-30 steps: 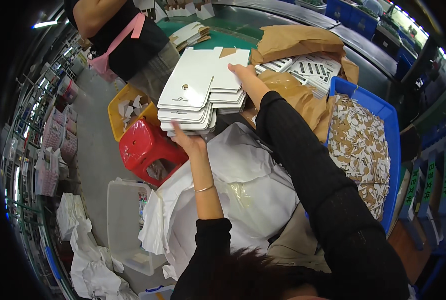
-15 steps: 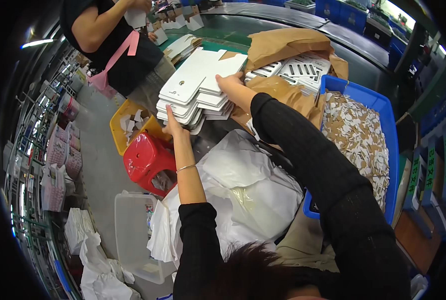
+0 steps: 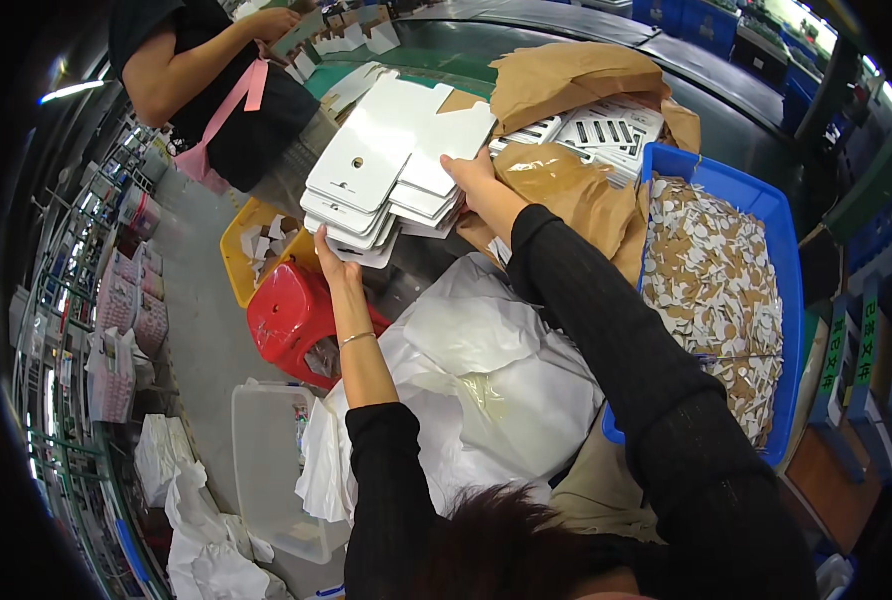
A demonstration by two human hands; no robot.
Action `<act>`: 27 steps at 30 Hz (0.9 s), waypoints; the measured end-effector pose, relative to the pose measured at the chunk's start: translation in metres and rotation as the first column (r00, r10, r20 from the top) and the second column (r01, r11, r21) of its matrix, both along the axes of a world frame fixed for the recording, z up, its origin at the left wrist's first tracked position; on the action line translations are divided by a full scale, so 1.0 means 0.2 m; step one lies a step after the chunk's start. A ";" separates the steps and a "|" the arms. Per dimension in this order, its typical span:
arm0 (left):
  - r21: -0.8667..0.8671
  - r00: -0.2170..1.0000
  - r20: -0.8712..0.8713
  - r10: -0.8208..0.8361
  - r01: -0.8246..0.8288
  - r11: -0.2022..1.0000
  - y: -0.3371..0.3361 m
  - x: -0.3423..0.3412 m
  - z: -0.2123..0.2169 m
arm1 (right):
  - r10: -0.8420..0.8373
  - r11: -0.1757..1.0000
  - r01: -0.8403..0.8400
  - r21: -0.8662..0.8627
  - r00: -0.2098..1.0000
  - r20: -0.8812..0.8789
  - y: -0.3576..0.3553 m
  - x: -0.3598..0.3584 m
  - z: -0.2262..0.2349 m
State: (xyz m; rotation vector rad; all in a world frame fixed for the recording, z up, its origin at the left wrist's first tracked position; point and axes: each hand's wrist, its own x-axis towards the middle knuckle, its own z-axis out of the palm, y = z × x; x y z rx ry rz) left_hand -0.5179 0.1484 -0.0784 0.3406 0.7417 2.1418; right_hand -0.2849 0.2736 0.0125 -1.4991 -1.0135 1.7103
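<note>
A stack of white die-cut cardboard sheets [image 3: 371, 160] lies at the table's near edge, its lower layers fanned out unevenly. The top sheet has a small round hole and a dark printed mark. My left hand [image 3: 338, 265] grips the near left corner, with its thumb up along the edge and the other fingers mostly hidden underneath. On the right side of the stack, my right hand [image 3: 474, 178] holds the edge, thumb on top; its remaining fingers are partly hidden. White sheeting [image 3: 486, 350] covers the space below my arms.
Right of the stack, brown wrapping paper [image 3: 576, 85] surrounds slotted white cards [image 3: 611, 135]. A blue bin [image 3: 781, 230] holds cardboard scraps. At left are a red stool [image 3: 291, 310], a yellow bin [image 3: 241, 265] and a clear plastic box [image 3: 256, 480]. A co-worker [image 3: 236, 120] handles cards at far left.
The stack has shifted slightly left and toward me, its layers lying more closely together. Both hands have moved with it. The co-worker's hands have moved.
</note>
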 end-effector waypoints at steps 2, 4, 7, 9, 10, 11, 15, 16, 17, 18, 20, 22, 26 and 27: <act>-0.044 1.000 0.016 0.023 -0.022 0.999 0.02 -0.04 0.04 | -0.056 0.985 0.067 0.161 0.996 -0.073 -0.03 -0.01 -0.09; -0.023 0.996 -0.067 -0.052 0.051 0.998 0.04 -0.10 0.09 | -0.082 0.960 0.111 0.256 0.989 -0.121 -0.04 -0.03 -0.14; -0.074 0.963 -0.194 -0.186 0.175 0.982 0.05 -0.15 0.14 | -0.126 0.939 0.166 0.302 0.981 -0.147 -0.05 -0.08 -0.15; -0.127 0.979 -0.162 -0.123 0.103 0.986 0.04 -0.14 0.12 | -0.133 0.942 0.168 0.289 0.981 -0.138 -0.08 -0.10 -0.13; -0.116 0.979 -0.198 -0.049 0.026 0.993 0.02 -0.12 0.09 | -0.143 0.943 0.175 0.282 0.981 -0.129 -0.10 -0.11 -0.11; -0.099 0.974 -0.227 0.024 -0.047 0.994 0.01 -0.10 0.05 | -0.155 0.943 0.181 0.279 0.981 -0.114 -0.11 -0.10 -0.10; 0.009 0.978 -0.200 0.057 -0.056 0.998 -0.04 -0.02 -0.08 | -0.152 0.919 0.198 0.340 0.976 -0.157 -0.15 -0.05 -0.11; 0.048 0.982 -0.184 0.052 -0.044 0.998 -0.06 -0.01 -0.10 | -0.126 0.912 0.191 0.363 0.973 -0.195 -0.16 -0.04 -0.13; 0.092 0.982 -0.166 0.088 -0.074 0.993 -0.08 0.00 -0.10 | -0.086 0.909 0.171 0.380 0.969 -0.231 -0.17 -0.03 -0.14; 0.087 0.985 -0.165 0.058 -0.044 0.995 -0.09 0.00 -0.10 | -0.089 0.905 0.175 0.387 0.969 -0.229 -0.18 -0.02 -0.15; 0.095 0.990 -0.121 0.069 -0.058 0.994 -0.11 0.02 -0.08 | -0.039 0.910 0.160 0.383 0.952 -0.304 -0.20 0.00 -0.17; 0.106 0.995 -0.069 0.076 -0.068 0.992 -0.11 0.05 -0.05 | -0.025 0.909 0.178 0.376 0.925 -0.379 -0.19 0.00 -0.17; 0.094 0.995 -0.078 0.058 -0.050 0.994 -0.13 0.12 0.05 | -0.075 0.937 0.222 0.270 0.881 -0.467 -0.17 -0.02 -0.15; 0.075 0.996 -0.051 0.074 -0.070 0.995 -0.13 0.13 0.08 | -0.104 0.944 0.241 0.226 0.865 -0.490 -0.16 -0.03 -0.14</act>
